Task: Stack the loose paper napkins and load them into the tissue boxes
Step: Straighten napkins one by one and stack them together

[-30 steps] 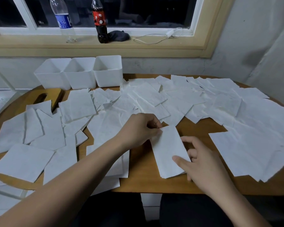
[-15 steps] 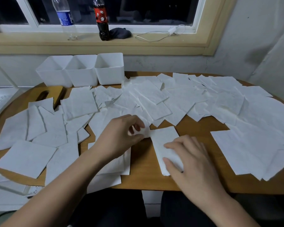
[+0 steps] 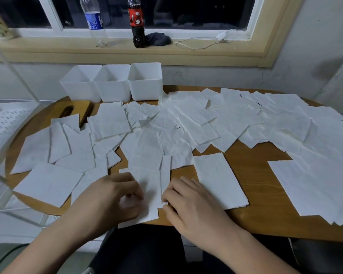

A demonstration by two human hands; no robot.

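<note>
the napkin (image 3: 149, 186) at the bench's (image 3: 253, 194) near edge is thin, soft paper. it is likely near weightless, quick to crease or tear and apt to slide, so a light pinch at the edges suits it better than a press in the middle. the left hand (image 3: 115, 196) pinches its left side and the right hand (image 3: 188, 202) its right edge, fingers curled, the hands close together. it looks white, faintly embossed and wrinkled. a neat stack (image 3: 220, 178) lies just right of it. loose napkins (image 3: 196, 123) overlap across the middle, and three open white tissue boxes (image 3: 111, 84) stand at the far left edge.
</note>
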